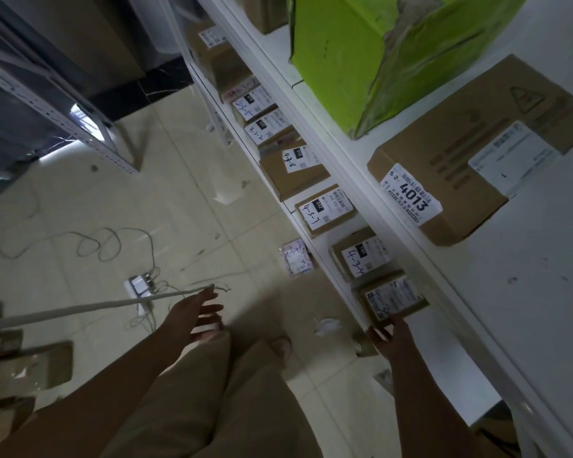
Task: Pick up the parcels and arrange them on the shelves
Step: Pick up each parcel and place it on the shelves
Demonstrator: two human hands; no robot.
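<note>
Right hand (pixel 391 337), fingers straight, presses near edge of parcel (pixel 392 300) just ahead of fingertips, likely squaring it into shelf (pixel 450 365) row, label up; left hand (pixel 197 317) hangs open, empty.

The white metal shelving unit (pixel 526 292) bears a green cardboard box (pixel 354 57) and brown labelled carton (pixel 460 160) on its upper board, small brown parcels (pixel 295 170) one board below; a white power strip (pixel 139 285) lies left of it.
</note>
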